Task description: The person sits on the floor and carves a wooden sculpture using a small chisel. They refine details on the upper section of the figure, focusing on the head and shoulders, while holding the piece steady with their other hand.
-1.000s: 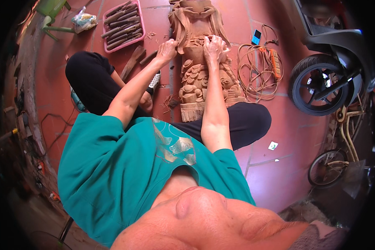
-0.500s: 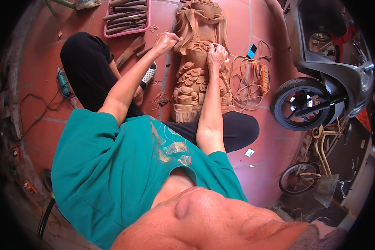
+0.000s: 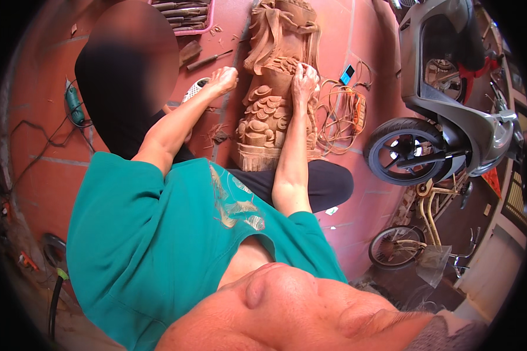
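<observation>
A brown carved wooden statue (image 3: pixel 262 111) with draped folds and clustered rounded shapes lies lengthwise on the floor in front of me. My right hand (image 3: pixel 305 81) rests at the right side of its middle, fingers bent and pressed together; whatever they may grip is hidden. Off the statue's left side, my left hand (image 3: pixel 221 81) hovers with its fingers curled closed, and I cannot make out anything in it. Just above that hand a chisel (image 3: pixel 209 60) with a dark handle and thin blade lies on the tiles. Wood shavings (image 3: pixel 216 136) lie below it.
A pink basket (image 3: pixel 211 16) of chisels stands at the upper left, near a wooden block (image 3: pixel 190 52). A green power tool (image 3: pixel 74 104) lies farther left. Right of the statue are a coiled cord (image 3: pixel 332 120), an orange power strip (image 3: pixel 359 111), a scooter (image 3: pixel 445 140) and a bicycle (image 3: pixel 401 245).
My left hand has drawn away from the statue, down and to the left. My right hand stays at the statue's side. The whole view has shifted slightly.
</observation>
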Motion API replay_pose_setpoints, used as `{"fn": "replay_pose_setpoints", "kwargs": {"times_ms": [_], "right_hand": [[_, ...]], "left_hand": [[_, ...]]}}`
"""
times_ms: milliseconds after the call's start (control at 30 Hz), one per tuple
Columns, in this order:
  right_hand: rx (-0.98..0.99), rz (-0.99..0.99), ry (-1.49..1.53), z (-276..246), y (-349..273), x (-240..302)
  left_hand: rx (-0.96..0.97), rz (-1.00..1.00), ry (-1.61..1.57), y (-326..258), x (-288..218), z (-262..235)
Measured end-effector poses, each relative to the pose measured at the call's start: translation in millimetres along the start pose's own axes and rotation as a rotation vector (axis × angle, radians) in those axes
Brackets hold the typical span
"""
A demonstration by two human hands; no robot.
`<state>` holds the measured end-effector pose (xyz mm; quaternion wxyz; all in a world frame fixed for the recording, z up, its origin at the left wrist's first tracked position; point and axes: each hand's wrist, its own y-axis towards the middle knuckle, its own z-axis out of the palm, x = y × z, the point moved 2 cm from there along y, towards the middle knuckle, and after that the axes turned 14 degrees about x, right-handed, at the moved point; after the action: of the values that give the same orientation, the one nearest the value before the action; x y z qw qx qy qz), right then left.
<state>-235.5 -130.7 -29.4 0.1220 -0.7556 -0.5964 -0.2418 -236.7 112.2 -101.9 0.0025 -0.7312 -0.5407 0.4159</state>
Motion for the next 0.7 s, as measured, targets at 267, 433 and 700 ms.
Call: {"fn": "replay_pose_setpoints", "kwargs": {"times_ms": [267,433,700], "right_hand": [[0.019,-0.010,-0.016,-2,7,-4],[0.022,0.013,-0.028,-4,4,5],[0.030,0.029,-0.019,-6,2,7]], "left_hand": [[-0.252,0.035,-0.468,25,-11,-47],[-0.355,0.076,-0.670,42,-3,-27],[-0.433,0.061,-0.362,33,-21,-14]]}}
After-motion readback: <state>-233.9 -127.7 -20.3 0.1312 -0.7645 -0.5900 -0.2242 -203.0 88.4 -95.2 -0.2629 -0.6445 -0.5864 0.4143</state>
